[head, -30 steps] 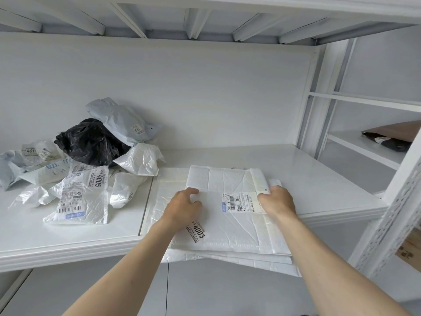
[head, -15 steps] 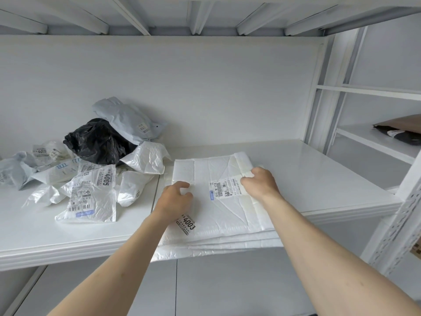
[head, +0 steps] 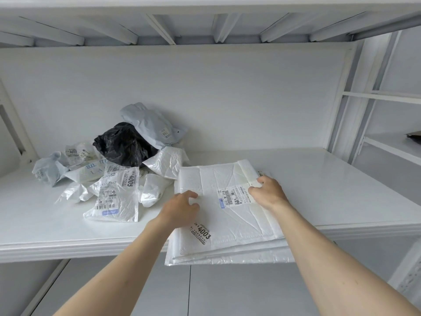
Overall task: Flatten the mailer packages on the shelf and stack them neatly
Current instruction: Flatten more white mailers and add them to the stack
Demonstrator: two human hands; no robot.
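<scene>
Both forearms reach in from below over the shelf's (head: 319, 179) front edge. The left hand (head: 181, 207) rests on the top white mailer (head: 227, 215), fingers loosely bent, gripping nothing. The right hand (head: 268, 192) pinches its folded flap. The stack overhangs the front edge.

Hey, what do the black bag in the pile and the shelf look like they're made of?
Black bag: thin glossy plastic film, judging by its sharp crinkles and highlights. Shelf: smooth white semi-gloss surface, likely painted metal or laminate; cannot tell which.
</scene>
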